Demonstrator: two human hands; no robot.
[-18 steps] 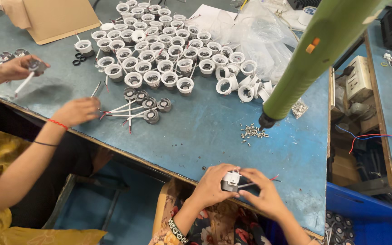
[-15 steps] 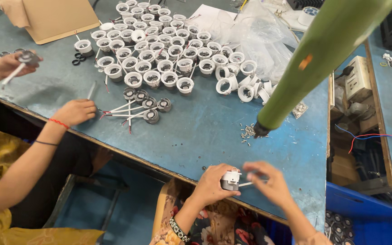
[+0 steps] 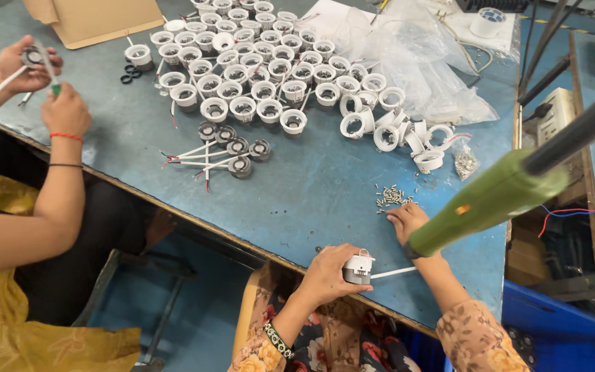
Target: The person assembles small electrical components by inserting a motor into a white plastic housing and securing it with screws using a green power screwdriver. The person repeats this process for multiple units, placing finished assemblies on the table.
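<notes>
Left hand [image 3: 325, 274] is wrapped around a small white lamp housing [image 3: 359, 268], gripping it right at the near edge of the blue desk [image 3: 311, 193], with a white wire [image 3: 394, 273] sticking out of it toward the right. Right hand [image 3: 408, 220] is up by the little pile of screws [image 3: 394, 196], fingertips down next to them; can't tell if it's pinched one or is just loose, since the green hanging screwdriver [image 3: 490, 203] covers the wrist. A co-worker's hands [image 3: 63, 110] on the left work on another piece, too small to make out. The rows of white housings [image 3: 270, 69] run off the top edge.
</notes>
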